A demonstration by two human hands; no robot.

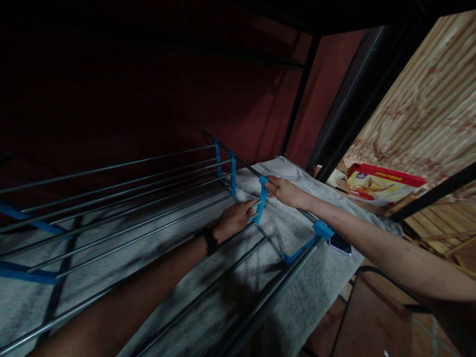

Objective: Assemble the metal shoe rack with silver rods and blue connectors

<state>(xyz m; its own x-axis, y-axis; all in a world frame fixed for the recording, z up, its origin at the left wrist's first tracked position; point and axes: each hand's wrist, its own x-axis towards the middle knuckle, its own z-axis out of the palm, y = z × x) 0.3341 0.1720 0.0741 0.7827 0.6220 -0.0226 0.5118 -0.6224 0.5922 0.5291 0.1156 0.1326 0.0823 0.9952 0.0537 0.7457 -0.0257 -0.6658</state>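
Note:
A rack of grey metal rods [148,161] with blue plastic brackets lies across a grey cloth [297,176]. My left hand [235,218], with a black band at the wrist, is closed round a rod end beside one blue bracket [262,201]. At the upper end of that bracket my right hand [280,190] pinches it where it meets the dark side bar. Another blue bracket [323,230] sits on the same bar, below my right forearm. Two more upright brackets [233,174] hold rods farther back.
A phone [341,245] lies at the cloth's right edge. Beyond stand a red and yellow box [385,183] and a dark metal frame [301,94]. A brown chair seat [375,317] is at lower right, a dark red wall [148,89] behind.

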